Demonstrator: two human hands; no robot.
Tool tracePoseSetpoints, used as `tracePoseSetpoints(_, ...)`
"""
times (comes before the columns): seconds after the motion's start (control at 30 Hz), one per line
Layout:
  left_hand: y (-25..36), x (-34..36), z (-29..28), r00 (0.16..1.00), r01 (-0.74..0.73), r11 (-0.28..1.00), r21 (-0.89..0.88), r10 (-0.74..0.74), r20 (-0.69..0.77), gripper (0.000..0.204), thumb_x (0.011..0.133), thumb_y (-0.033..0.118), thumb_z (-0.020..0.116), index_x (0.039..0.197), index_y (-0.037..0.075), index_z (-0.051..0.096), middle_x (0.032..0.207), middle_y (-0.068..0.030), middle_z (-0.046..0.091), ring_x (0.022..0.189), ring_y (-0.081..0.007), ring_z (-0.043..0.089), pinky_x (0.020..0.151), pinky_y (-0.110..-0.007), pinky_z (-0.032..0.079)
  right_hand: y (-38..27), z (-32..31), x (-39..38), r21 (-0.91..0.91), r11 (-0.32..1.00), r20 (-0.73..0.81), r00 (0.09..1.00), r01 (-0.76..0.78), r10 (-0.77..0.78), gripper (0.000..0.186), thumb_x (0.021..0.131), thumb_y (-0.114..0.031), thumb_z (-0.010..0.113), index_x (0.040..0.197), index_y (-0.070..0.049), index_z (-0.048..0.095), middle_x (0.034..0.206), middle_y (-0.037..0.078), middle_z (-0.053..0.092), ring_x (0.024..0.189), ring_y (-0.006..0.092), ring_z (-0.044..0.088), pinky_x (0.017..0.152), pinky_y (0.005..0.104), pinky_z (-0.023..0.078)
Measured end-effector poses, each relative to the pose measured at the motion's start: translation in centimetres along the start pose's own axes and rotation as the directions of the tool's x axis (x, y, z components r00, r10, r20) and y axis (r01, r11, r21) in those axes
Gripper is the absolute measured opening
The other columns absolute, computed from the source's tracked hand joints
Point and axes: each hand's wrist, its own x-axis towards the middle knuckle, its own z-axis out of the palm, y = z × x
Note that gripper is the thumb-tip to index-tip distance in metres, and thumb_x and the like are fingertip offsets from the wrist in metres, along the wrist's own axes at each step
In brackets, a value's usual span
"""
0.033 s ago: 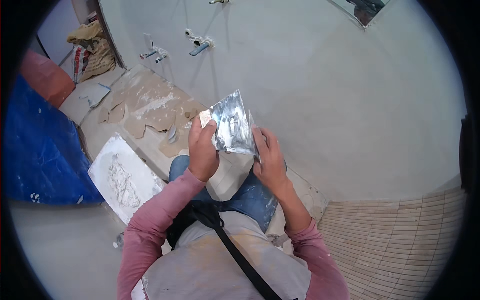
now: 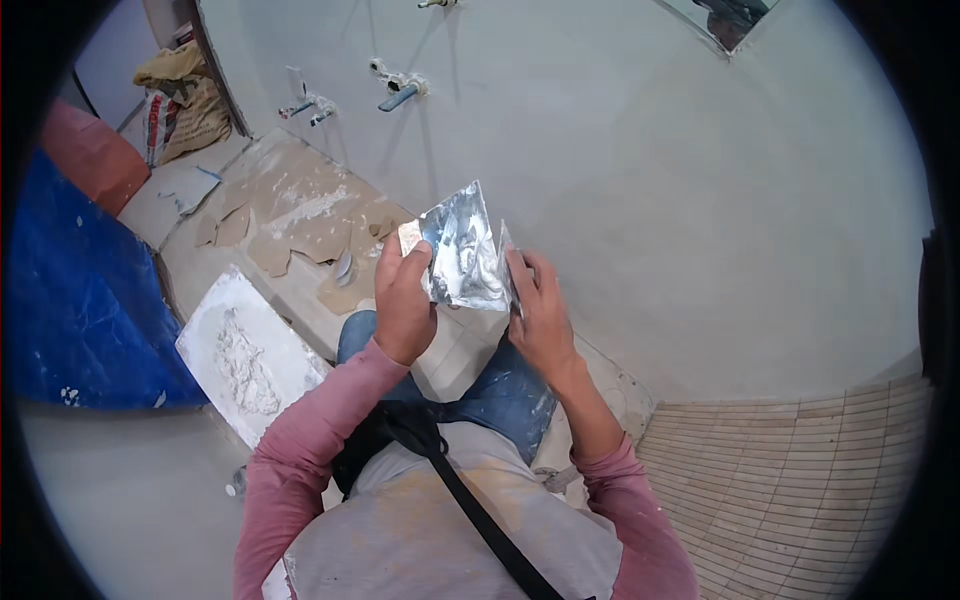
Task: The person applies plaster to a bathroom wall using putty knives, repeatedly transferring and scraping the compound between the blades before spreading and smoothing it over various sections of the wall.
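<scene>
My left hand (image 2: 403, 305) is closed round a wide putty knife (image 2: 464, 250) with a pale handle end and a shiny, plaster-smeared metal blade. The blade tilts up in front of me, above my knees. Just to its right, my right hand (image 2: 541, 318) grips a second putty knife (image 2: 506, 262). Its blade is turned nearly edge-on, close beside the first blade; whether the two touch I cannot tell. Its handle is mostly hidden by my fingers. To the left of my left forearm lies a white board (image 2: 205, 335) bearing a heap of white plaster (image 2: 245, 368).
Ahead rises a grey plastered wall (image 2: 640, 200) with pipe stubs (image 2: 400, 97) sticking out. Torn brown paper (image 2: 300, 205) covers the floor at left. A blue sheet (image 2: 90, 300) stands at far left, sacks (image 2: 195, 115) behind it. Narrow tiles (image 2: 780, 480) line the lower right.
The putty knife in my right hand has shifted very slightly away from the left one's blade. Both hands keep their hold.
</scene>
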Motion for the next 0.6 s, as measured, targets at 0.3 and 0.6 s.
tracePoseSetpoints(0.3, 1.6, 1.7, -1.9, 0.912, -0.41, 0.877, 0.252, 0.404, 0.076, 0.029, 0.105, 0.012, 0.047, 0.131, -0.001, 0.044, 0.117, -0.008, 0.058, 0.102, -0.0126, 0.055, 0.093, -0.027, 0.045, 0.6, -2.8, -2.4, 0.888, -0.272, 0.459, 0.751, -0.371, 0.474, 0.044, 0.089, -0.003, 0.053, 0.132, 0.006, 0.051, 0.121, 0.024, 0.065, 0.103, 0.0387, 0.068, 0.083, 0.0555, 0.06)
tracePoseSetpoints(0.6, 0.0, -0.3, -2.0, 0.685, -0.708, 0.383, 0.593, 0.577, 0.446, 0.032, 0.104, 0.008, 0.048, 0.133, -0.006, 0.044, 0.114, -0.0144, 0.058, 0.099, -0.017, 0.056, 0.089, -0.028, 0.045, 0.5, 0.6, -3.0, 0.74, -0.629, 0.506, 0.813, -0.239, 0.287, 0.044, 0.094, -0.008, 0.05, 0.136, 0.004, 0.048, 0.126, 0.021, 0.065, 0.111, 0.0353, 0.067, 0.089, 0.056, 0.058)
